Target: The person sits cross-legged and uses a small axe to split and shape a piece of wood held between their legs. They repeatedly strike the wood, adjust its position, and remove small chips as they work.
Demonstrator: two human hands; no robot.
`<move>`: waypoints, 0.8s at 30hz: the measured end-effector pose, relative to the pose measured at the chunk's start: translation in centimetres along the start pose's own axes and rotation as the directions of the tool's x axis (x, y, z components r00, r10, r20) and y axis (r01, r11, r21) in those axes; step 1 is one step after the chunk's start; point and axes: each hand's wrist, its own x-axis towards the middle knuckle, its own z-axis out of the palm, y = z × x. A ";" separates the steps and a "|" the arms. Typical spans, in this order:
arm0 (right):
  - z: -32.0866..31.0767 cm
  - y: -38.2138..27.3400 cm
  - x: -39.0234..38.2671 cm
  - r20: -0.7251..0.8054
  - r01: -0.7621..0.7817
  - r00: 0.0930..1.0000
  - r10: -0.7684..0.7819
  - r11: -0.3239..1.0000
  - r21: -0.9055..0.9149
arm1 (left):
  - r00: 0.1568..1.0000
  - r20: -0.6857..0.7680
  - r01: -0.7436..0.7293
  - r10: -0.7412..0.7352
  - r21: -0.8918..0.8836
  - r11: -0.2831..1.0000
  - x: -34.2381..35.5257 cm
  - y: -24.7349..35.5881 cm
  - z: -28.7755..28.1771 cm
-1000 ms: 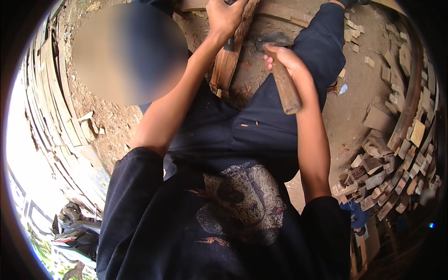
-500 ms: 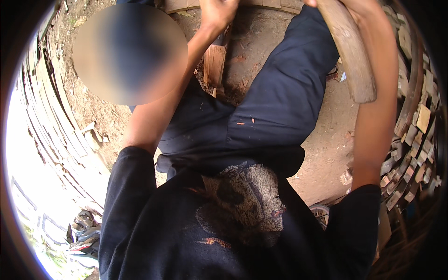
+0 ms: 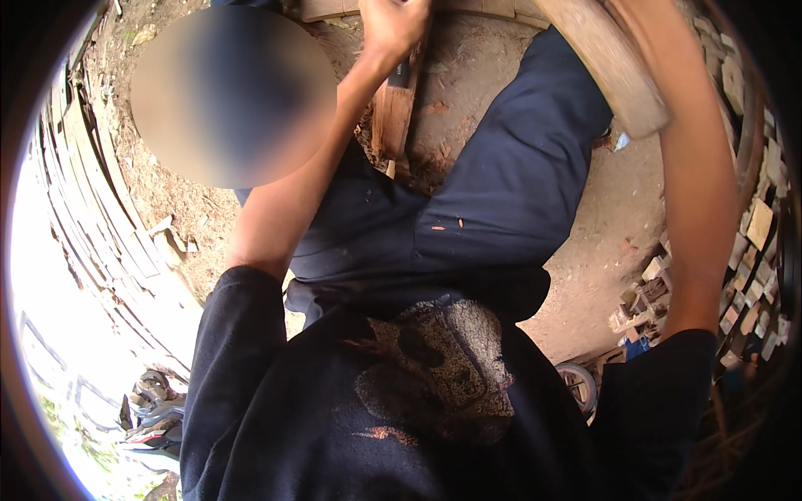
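At the top edge, my left hand (image 3: 394, 27) is closed; its fingertips are partly cut off, and what they hold cannot be made out. Just below it a reddish-brown wood block (image 3: 391, 121) stands between my legs, with a small dark flat piece (image 3: 401, 73) against its upper part. My right hand (image 3: 639, 12), mostly beyond the top edge, grips a thick, pale wooden club (image 3: 606, 63). The club's blunt lower end slants down to the right, beside my right forearm.
My legs in dark trousers (image 3: 501, 167) spread over a dirt floor (image 3: 585, 275). Stacked wood pieces (image 3: 756, 275) line the right side, and long boards (image 3: 109, 192) lie at left. A wheel (image 3: 576, 386) shows near my right sleeve. Planks (image 3: 476, 7) cross the far edge.
The club's lower end has risen and the club slants more. My right forearm has swung outward to the right. My left hand has shifted slightly right, and the dark flat piece shows more.
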 end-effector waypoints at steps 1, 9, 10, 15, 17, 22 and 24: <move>-0.4 -0.1 -0.1 0.041 0.003 0.999 -0.002 1.000 -0.019 | 0.999 -0.024 -0.046 0.044 -0.081 0.996 -0.5 -0.1 0.5; -0.5 0.4 0.1 -0.152 -0.011 0.988 0.038 0.985 0.175 | 1.000 0.015 -0.012 0.014 -0.165 0.986 -0.1 -0.4 0.2; -0.3 0.7 0.4 -0.185 -0.004 0.982 0.039 0.983 0.184 | 1.000 0.025 -0.010 0.014 -0.157 0.988 -0.2 -0.3 0.3; 0.2 -0.7 -0.9 0.036 0.002 0.999 0.001 0.996 -0.094 | 0.998 0.054 -0.031 0.030 0.022 0.999 -0.2 -1.4 0.2; -0.6 -1.0 -0.8 0.013 0.016 1.000 -0.015 0.998 -0.065 | 0.995 0.035 -0.095 0.097 -0.056 0.994 0.1 -1.5 0.4; -0.4 -0.4 0.2 -0.218 0.044 0.976 -0.029 0.997 0.061 | 0.995 -0.002 -0.096 0.096 -0.055 0.994 0.0 -1.0 0.7; 0.2 -0.7 0.4 -0.147 -0.024 0.989 0.015 0.998 -0.063 | 0.995 0.020 -0.094 0.095 -0.051 0.994 0.2 -1.0 0.6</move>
